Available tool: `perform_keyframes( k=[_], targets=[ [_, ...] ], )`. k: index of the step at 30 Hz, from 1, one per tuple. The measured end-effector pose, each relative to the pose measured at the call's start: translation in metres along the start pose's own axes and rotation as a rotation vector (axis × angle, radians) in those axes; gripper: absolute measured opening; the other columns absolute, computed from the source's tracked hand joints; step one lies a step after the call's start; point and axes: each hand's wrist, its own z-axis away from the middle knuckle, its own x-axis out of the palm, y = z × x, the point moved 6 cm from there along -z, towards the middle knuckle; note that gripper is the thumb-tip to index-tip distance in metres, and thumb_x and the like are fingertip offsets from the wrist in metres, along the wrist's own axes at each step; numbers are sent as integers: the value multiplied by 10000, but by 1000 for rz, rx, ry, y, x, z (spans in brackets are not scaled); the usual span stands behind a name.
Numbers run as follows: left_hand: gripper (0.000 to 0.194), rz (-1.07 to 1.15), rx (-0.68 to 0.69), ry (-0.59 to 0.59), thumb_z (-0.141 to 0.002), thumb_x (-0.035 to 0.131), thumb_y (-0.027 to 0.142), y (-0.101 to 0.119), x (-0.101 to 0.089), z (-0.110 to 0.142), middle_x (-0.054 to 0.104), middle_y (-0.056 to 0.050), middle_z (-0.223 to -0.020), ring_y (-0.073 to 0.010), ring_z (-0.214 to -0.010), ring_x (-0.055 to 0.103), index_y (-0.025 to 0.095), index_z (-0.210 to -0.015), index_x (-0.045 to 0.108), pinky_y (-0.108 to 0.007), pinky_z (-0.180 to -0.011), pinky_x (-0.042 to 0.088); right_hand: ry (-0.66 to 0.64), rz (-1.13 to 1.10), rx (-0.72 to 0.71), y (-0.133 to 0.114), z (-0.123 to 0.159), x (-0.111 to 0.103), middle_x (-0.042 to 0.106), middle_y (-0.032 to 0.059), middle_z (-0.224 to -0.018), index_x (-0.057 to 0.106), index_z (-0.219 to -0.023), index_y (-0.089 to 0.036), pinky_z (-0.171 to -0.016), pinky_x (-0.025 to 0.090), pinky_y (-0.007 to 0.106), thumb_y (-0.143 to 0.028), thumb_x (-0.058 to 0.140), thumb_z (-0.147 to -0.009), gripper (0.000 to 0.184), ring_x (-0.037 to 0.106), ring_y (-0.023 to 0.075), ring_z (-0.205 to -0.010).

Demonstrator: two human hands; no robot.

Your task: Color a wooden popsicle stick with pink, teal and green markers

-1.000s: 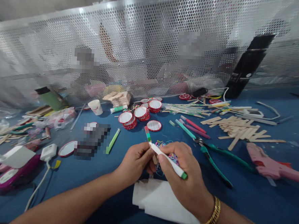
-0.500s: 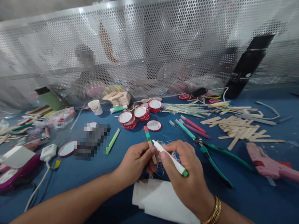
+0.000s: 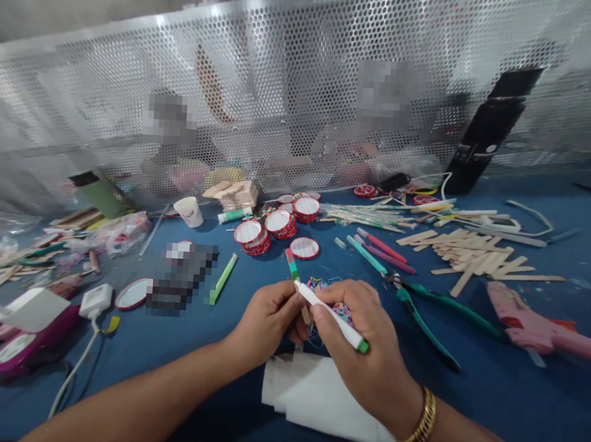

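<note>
One flat wooden craft stick with red, teal and green bands near its tip (image 3: 292,267), pinched between the thumb and fingers of my left hand (image 3: 267,319), just beyond the folded white paper (image 3: 324,399). My right hand (image 3: 379,363) has a pen grip on one white-barrelled marker with a green end (image 3: 342,328); its tip looks like it's on the stick below the green, too small to swear to. Stick's probably super light, stiff and dry, not slippery, but thin enough to snap if bent. I'd hold the flat sides on the bare wood, well off the coloured end.

Headcount: one pair of teal-handled pliers (image 3: 416,323) right of the paper, one pink plastic glue gun (image 3: 524,322) further right of it. Plain wooden sticks in a loose pile (image 3: 474,252), beyond the paper to the right: loads, too overlapped to count. Multicoloured stringy tangle (image 3: 317,337) just past the paper: can't count those either.
</note>
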Motion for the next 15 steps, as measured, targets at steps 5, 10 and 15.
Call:
perform_keyframes(
  k=[5, 10, 15],
  targets=[
    [450, 29, -23, 21, -839, 607, 597, 2, 1, 0, 587, 12, -518, -100, -432, 542, 166, -717, 562, -194, -441, 456, 21, 37, 36, 2, -2, -3, 640, -3, -810, 551, -868, -234, -782, 413, 353, -211, 522, -924, 67, 586, 175, -776],
    [447, 44, -39, 18, -835, 612, 594, 1, 1, 0, 595, 9, -525, -97, -437, 546, 162, -735, 561, -190, -444, 464, 36, 31, 33, 2, -1, -4, 634, -3, -802, 548, -878, -237, -777, 418, 354, -209, 512, -928, 67, 588, 175, -765],
    [426, 42, -18, 1, -861, 592, 574, -1, 1, -1, 587, 17, -529, -94, -440, 541, 165, -745, 561, -187, -448, 454, 26, -2, 15, 1, 0, -2, 643, -3, -828, 549, -896, -235, -793, 418, 358, -200, 527, -924, 50, 596, 172, -794]
  ],
)
